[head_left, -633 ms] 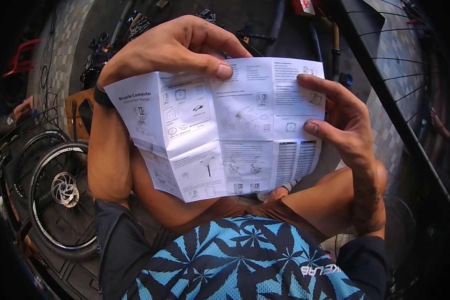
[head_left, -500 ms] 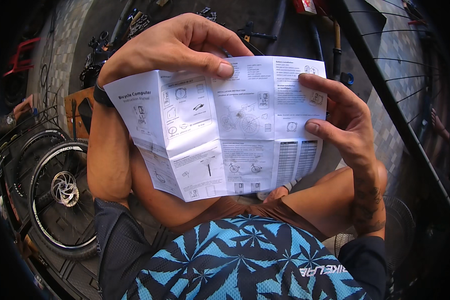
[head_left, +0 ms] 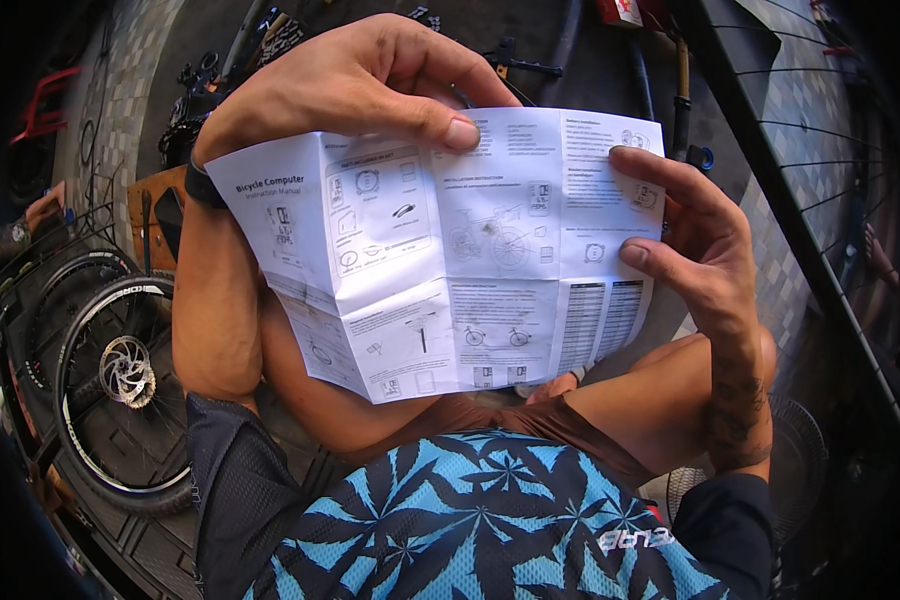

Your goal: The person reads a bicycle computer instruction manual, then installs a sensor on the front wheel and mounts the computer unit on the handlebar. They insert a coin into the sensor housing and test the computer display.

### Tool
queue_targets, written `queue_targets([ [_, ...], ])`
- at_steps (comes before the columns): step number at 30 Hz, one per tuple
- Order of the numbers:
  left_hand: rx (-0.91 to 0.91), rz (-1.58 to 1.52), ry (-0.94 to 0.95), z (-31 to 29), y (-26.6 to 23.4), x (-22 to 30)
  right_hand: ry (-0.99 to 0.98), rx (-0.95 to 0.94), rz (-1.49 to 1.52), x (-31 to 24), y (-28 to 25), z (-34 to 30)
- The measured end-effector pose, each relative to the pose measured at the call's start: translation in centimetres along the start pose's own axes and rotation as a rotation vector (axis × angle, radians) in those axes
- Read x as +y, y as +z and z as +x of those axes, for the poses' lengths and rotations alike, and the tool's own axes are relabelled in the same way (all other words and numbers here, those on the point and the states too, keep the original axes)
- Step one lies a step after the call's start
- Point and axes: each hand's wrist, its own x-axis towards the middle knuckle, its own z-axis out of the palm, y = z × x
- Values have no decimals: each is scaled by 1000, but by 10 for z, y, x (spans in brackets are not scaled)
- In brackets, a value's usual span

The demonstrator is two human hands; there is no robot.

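Observation:
An unfolded white instruction manual (head_left: 500, 260) is spread in front of me above my lap. Fold creases cross it, and printed drawings, a bicycle among them, cover its face. My left hand (head_left: 370, 85) grips the upper edge, thumb on the front and the other fingers behind the paper. At the right edge, my right hand (head_left: 695, 225) pinches the sheet, with the thumb and one finger showing on the front. The remaining right fingers are partly hidden behind it. The lower left part of the manual bends away from me.
On the left lies a bicycle wheel (head_left: 125, 380) with a disc brake rotor. A wooden board (head_left: 155, 225) is beside my left forearm. Bike parts (head_left: 200, 100) lie on the floor beyond. A large spoked wheel rim (head_left: 780, 190) slants across the right side.
The manual has shifted slightly to the right, and both hands have moved a little with it. The grip of each hand looks the same.

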Motion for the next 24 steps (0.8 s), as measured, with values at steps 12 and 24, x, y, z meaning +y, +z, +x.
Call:
queue_targets([
  [12,-21,1,1,2,-2,-2,-1,9,-12,4,1,0],
  [24,-6,20,21,2,-1,-3,-19,17,-36,3,1,-1],
])
